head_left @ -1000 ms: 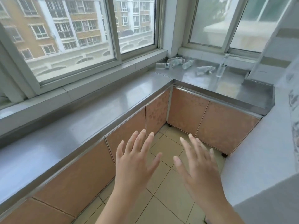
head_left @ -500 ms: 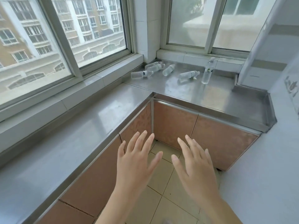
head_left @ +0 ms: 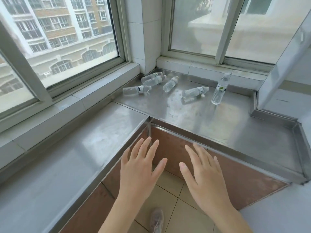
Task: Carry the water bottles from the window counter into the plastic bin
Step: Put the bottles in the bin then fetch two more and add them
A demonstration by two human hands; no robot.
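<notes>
Several clear water bottles lie on the steel window counter (head_left: 210,118) in the far corner. One bottle (head_left: 134,90) lies at the left by the sill, two more (head_left: 154,79) lie side by side near the tiled pillar, another (head_left: 170,84) lies in the middle, and one (head_left: 195,91) lies further right. A single bottle (head_left: 219,89) stands upright at the right. My left hand (head_left: 140,167) and my right hand (head_left: 202,174) are held out flat, fingers spread and empty, above the counter's inner corner, well short of the bottles. No plastic bin is in view.
The L-shaped steel counter runs along two windows, with brown cabinet doors (head_left: 176,148) below. A raised steel lip (head_left: 301,148) borders the counter's right end, beside a white wall (head_left: 286,221). My shoe (head_left: 156,221) shows on the tiled floor.
I have moved closer to the corner, so the bottles now sit nearer and larger in view. Both hands stay open and empty in front of me.
</notes>
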